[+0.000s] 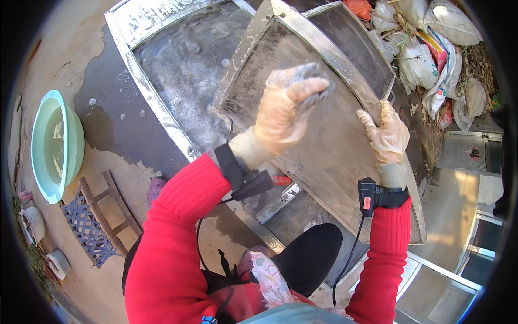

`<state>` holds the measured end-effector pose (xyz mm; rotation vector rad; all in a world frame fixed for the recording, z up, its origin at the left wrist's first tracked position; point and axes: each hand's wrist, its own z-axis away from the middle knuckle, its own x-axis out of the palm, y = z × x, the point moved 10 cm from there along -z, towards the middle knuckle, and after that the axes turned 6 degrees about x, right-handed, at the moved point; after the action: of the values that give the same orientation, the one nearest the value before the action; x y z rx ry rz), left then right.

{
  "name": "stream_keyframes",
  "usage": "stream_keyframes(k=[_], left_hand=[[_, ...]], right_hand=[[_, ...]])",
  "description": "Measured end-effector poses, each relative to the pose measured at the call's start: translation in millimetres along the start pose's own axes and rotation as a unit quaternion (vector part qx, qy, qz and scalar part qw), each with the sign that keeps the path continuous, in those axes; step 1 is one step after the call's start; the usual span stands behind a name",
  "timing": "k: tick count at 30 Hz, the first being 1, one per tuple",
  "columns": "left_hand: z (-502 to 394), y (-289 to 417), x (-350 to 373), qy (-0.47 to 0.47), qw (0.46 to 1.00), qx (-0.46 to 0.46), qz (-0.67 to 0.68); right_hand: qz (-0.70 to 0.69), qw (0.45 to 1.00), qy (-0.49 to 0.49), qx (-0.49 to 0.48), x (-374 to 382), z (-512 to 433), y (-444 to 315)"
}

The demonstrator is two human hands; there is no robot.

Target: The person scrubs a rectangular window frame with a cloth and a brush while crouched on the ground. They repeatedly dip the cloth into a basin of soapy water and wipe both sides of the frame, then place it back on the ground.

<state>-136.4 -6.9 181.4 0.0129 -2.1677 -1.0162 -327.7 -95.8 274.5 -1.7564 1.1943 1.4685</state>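
My left hand, in a pale rubber glove, is closed around a dark grey scrubbing pad or rag, blurred. It is over a dirty brown panel in a metal frame, probably a window screen; whether the pad touches it I cannot tell. My right hand, gloved too, grips the panel's right frame edge, thumb on the near face and fingers over the rim. The panel leans across a larger aluminium-framed window sash, whose dark surface is covered with soapy suds.
At the left, a light green plastic basin holds water beside an overturned wooden stool with a woven seat. Stuffed white sacks are piled at the upper right. More aluminium frames lie lower right. Wet concrete spreads around the sash.
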Motion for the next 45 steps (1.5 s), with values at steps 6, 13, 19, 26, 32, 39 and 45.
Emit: stream_keyframes(k=[6,13,19,26,32,39,45], left_hand=[[-45.7,-33.1,-48.8,-0.1,0.989,-0.111,-0.008],[77.6,-83.6,-178.7,-0.319,0.668,0.0,-0.672],[118.1,-89.2,-258.3,-0.062,0.756,-0.167,-0.629],[166.8,-164.1,-111.5,-0.2,0.706,-0.254,-0.63],[273.2,-157.5,30.4,-0.55,0.647,-0.138,-0.509],[182.5,-158.0,-60.3,-0.487,0.575,0.014,-0.657],[83.1,-101.6,-201.5,-0.233,0.657,-0.15,-0.701]], right_hand=[[0.018,1.0,-0.004,0.01,1.0,0.3,2.2],[0.002,0.999,-0.017,0.027,7.6,-1.3,9.6],[0.017,1.0,0.008,0.017,5.7,0.1,7.7],[0.032,0.999,0.027,0.005,-0.8,10.2,0.4],[0.027,0.999,0.041,-0.006,-6.6,13.6,-3.0],[0.025,0.998,0.048,-0.014,-8.7,12.9,-5.4],[0.029,0.999,0.003,0.02,-2.7,11.4,-0.5]])
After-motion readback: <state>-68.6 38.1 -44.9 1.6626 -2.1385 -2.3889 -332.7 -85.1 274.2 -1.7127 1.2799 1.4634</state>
